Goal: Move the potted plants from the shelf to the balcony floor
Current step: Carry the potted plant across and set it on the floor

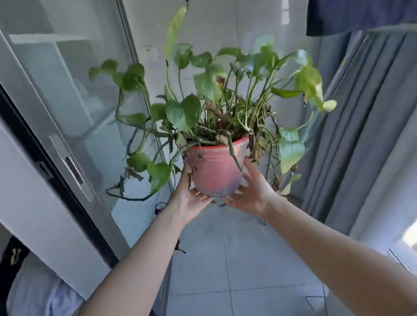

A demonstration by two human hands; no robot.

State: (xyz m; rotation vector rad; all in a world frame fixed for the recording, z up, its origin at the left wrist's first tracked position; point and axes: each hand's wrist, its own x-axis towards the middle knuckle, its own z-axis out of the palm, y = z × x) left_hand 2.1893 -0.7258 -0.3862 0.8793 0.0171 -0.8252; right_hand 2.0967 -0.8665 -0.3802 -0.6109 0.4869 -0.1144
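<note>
Clamped between left hand (190, 197) and right hand (252, 191), pink pothos pot (216, 168) upright, well above tiled balcony floor (250, 267) directly below.

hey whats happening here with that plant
A person is holding a pink pot with a leafy trailing plant in mid-air. The left hand and right hand cup its lower sides. It is out over the tiled balcony floor, not yet set down, between a glass sliding door and grey curtains.
</note>
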